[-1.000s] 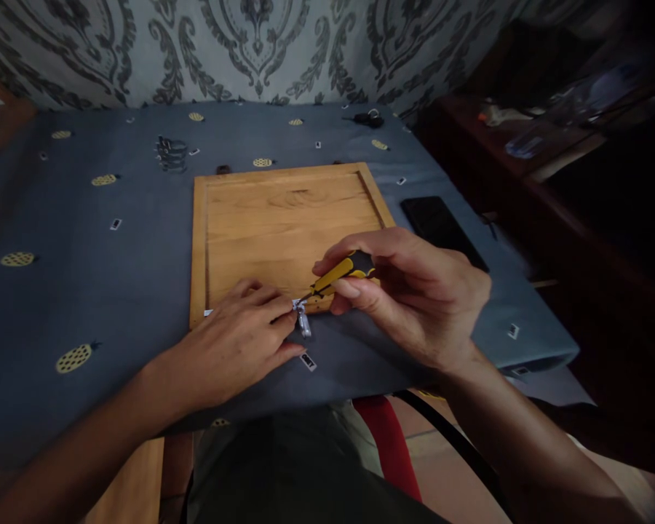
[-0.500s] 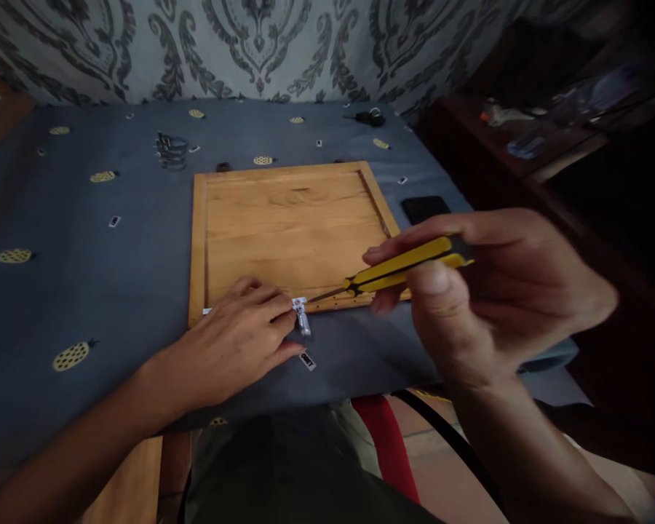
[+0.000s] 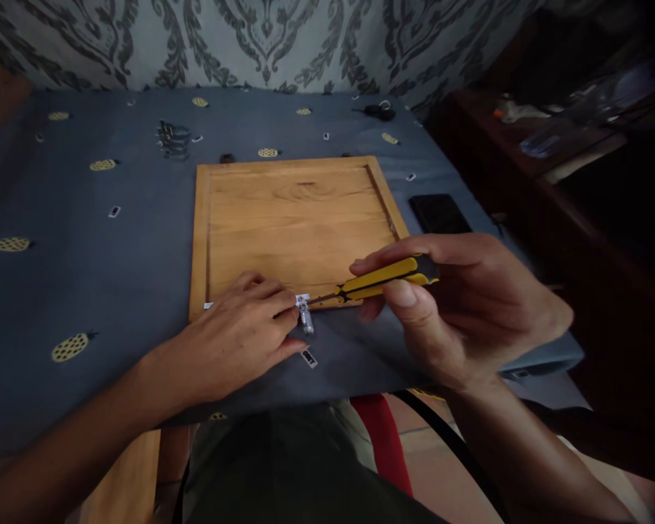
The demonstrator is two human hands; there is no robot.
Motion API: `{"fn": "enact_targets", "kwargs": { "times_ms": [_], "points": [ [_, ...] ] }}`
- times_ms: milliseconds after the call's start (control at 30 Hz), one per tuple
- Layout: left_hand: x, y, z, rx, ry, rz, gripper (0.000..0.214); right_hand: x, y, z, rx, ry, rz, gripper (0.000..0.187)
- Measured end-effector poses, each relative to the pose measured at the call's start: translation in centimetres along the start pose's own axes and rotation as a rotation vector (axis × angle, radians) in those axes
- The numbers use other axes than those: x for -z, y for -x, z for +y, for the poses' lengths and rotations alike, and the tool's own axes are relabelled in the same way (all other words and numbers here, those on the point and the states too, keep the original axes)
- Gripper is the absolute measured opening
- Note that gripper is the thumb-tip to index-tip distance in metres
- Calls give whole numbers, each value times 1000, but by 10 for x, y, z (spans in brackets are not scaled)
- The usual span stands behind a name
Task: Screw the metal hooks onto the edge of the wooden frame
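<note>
My right hand [image 3: 463, 309] is closed round a yellow and black screwdriver [image 3: 379, 279], whose thin tip points left at a small metal hinge [image 3: 304, 313]. The hinge sits at the near edge of a square wooden panel [image 3: 284, 218]. My left hand [image 3: 237, 338] lies on the panel's near edge with its fingertips pressed on the hinge from the left. The panel rests on a table under a blue-grey cloth [image 3: 87, 247] printed with yellow pineapples.
A black phone [image 3: 439, 213] lies right of the panel. A coiled metal object [image 3: 172, 138] and a dark bunch of keys [image 3: 379, 110] sit farther back. A dark wooden cabinet [image 3: 551, 160] with clutter stands at the right. Patterned wallpaper runs behind the table.
My right hand lifted the screwdriver away from the hinge to the right, then brought it back down so the tip meets the hinge again. My left hand stayed put.
</note>
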State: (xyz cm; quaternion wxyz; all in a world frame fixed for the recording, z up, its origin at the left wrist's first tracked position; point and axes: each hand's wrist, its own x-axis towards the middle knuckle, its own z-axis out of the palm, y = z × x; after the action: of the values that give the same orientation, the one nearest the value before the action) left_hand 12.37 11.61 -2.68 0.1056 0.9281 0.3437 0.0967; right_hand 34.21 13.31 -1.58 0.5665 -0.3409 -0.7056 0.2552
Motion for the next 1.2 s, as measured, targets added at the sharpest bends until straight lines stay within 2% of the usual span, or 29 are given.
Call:
{"fn": "enact_targets", "kwargs": {
  "times_ms": [467,800,967,1200],
  "points": [
    [0,0,0,-4,-5,-4,26,0,-2,-1,12,45,-71,16],
    [-2,0,0,-4,-9,0,27,-1,-4,1,7,-10,-94,36],
    [-2,0,0,-12,-14,14,27,1,-8,4,108,-66,-186,39],
    [-2,-1,0,-6,4,-3,26,6,-9,5,110,-71,-248,35]
  ]
}}
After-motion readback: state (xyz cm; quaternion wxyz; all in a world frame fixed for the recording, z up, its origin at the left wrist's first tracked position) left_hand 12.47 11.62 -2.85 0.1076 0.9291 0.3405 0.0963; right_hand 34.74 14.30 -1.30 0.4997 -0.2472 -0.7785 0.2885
